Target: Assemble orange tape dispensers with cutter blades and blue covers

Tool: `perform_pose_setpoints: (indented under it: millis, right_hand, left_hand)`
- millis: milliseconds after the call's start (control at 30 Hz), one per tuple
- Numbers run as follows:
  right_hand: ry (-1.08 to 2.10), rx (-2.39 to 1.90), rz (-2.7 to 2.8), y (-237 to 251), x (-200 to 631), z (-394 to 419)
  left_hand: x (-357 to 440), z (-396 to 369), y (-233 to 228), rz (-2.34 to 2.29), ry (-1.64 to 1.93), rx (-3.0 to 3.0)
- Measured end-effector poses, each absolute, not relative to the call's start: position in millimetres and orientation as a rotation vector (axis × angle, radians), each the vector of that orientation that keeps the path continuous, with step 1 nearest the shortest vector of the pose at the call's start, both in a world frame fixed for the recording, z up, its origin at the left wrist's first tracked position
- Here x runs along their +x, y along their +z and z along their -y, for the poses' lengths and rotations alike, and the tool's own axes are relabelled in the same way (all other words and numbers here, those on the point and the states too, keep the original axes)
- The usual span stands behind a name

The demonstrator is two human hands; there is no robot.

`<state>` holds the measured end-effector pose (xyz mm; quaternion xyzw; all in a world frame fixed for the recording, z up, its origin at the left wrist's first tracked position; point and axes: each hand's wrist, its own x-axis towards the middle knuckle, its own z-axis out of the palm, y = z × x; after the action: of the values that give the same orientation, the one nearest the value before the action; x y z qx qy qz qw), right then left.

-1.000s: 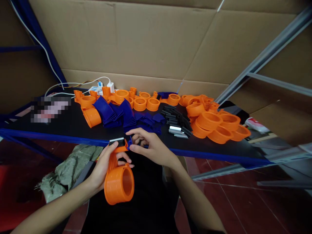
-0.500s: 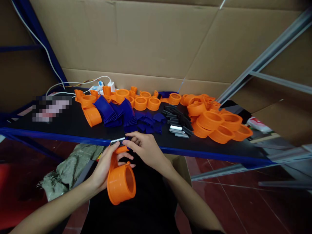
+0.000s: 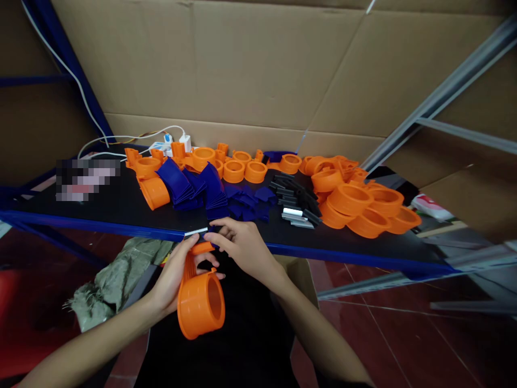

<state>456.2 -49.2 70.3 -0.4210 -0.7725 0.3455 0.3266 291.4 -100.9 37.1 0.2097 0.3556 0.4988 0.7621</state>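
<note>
An orange plastic tape dispenser (image 3: 200, 310) is gripped in my left hand (image 3: 172, 277), its round hub hanging below and its toothed cutter blade (image 3: 196, 232) at the top. My left thumb presses near the blade. My right hand (image 3: 244, 245) is closed in a pinch at the blade's right end, on a small dark blue plastic piece (image 3: 210, 229) that its fingers mostly hide. On the table just beyond lie stacks of curved blue plastic sheets (image 3: 214, 188) and smaller loose blue pieces (image 3: 248, 202).
More orange dispensers (image 3: 233, 171) line the back of the black table (image 3: 133, 215), with a heap of them (image 3: 351, 199) at the right. Dark strips (image 3: 285, 186) and several metal blades (image 3: 295, 216) lie between. A power strip (image 3: 160, 146) with white cables stands back left.
Both hands keep nearly the same hold and place on the dispenser. The view has shifted very slightly.
</note>
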Motion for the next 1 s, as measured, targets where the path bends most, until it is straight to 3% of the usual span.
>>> perform_pose_setpoints:
  millis: [467, 1000]
  right_hand:
    - [0.954, -1.028, 2.124, 74, 462, 49]
    - [0.807, -0.989, 2.182, 87, 466, 68]
  left_hand:
    - [289, 101, 35, -0.743, 1.058, 0.434]
    - [294, 110, 38, -0.908, 1.286, 0.617]
